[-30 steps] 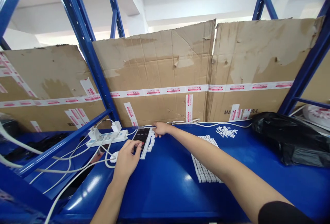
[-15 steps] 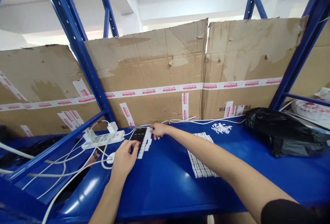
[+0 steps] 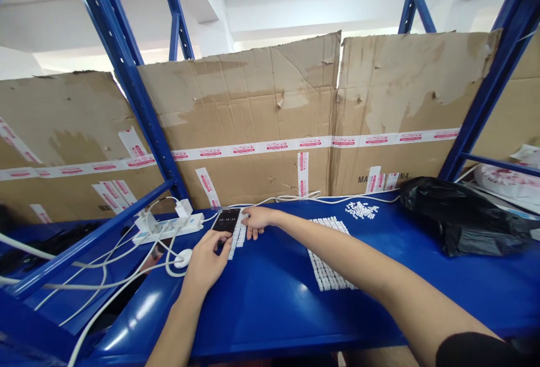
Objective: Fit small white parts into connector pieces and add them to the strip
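Observation:
A dark phone (image 3: 228,218) with a running timer on its screen lies at the back left of the blue table. Along its right side stand short rows of small white plastic pieces (image 3: 240,237). My left hand (image 3: 206,260) is at the phone's near end, thumb and forefinger bent together beside the rows; whatever is between them is hidden. Reaching across, my right hand (image 3: 259,219) touches the far end of the rows, its forefinger stretched out and the other fingers hanging apart. Beneath my right forearm lies a larger block of lined-up white pieces (image 3: 324,265), partly covered.
A loose heap of small white pieces (image 3: 361,210) lies at the back right, near a black plastic bag (image 3: 447,215). On the left sits a white power strip (image 3: 169,229) with plugs and trailing cables. Cardboard sheets (image 3: 253,108) and blue rack posts stand behind the table (image 3: 270,310).
My right hand has shifted slightly towards me and left, over the top of the rows. My left fingers have moved slightly right along the phone's edge, covering more of the white pieces.

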Tool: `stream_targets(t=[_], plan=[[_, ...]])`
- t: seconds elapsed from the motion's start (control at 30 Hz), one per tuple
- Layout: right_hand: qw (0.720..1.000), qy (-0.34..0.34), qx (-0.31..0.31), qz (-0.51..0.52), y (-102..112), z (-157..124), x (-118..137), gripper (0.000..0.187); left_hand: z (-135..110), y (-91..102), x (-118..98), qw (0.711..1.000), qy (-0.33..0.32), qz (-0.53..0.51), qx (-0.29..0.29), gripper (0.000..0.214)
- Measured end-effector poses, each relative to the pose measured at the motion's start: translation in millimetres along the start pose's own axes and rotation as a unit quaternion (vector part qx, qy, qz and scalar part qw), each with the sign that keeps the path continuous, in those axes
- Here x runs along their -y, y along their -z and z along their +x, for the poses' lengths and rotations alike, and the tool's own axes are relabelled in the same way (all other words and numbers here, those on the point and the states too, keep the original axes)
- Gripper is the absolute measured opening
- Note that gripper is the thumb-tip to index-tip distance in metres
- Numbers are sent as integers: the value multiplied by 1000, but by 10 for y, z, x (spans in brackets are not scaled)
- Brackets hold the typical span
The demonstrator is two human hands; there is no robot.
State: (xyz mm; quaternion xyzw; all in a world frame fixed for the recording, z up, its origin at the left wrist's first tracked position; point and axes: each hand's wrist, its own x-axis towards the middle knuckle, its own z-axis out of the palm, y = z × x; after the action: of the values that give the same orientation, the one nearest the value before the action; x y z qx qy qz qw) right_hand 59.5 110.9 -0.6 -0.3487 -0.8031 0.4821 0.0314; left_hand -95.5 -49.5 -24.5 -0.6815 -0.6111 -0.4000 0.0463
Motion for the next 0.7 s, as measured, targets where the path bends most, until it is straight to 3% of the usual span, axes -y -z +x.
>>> stream_targets(t=[0.13, 0.3, 0.43, 0.7], plan=[[999, 33, -1, 29, -57, 12, -5, 20, -10, -1, 9, 1000, 20, 1, 11, 27], [999, 21, -1, 35, -65, 12, -6, 18, -46, 66, 49, 992, 116, 43, 11, 27], [999, 18, 15, 30, -85, -34, 11, 17, -65, 112, 19, 979, 177, 81, 54, 25], [996, 19, 42, 77, -151, -84, 51, 17, -72, 100, -10, 976, 195, 53, 86, 28]])
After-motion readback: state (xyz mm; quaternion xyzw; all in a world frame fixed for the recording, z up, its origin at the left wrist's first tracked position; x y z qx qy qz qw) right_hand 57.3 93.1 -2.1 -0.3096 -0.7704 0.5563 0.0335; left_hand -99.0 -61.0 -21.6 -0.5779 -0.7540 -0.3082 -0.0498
